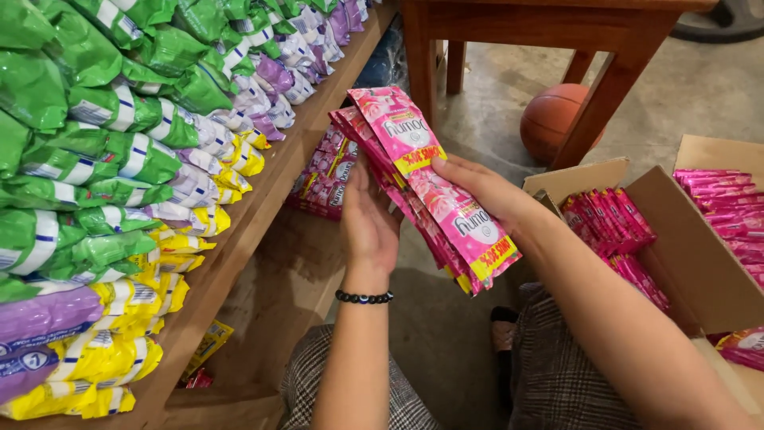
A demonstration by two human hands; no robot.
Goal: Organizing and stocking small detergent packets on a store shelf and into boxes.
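We hold a stack of pink sachets (434, 187) up in front of us, above the floor between the shelf and the box. Our left hand (368, 219) presses flat against the stack's left side, fingers extended; our right hand (485, 191) grips its right edge, fingers curled behind. More pink sachets stand in the cardboard box (684, 247) to the right. On the wooden shelf (263, 207) to the left lie green, purple and yellow packets (119, 159). A basketball (553, 119) rests under the wooden counter (613, 32).
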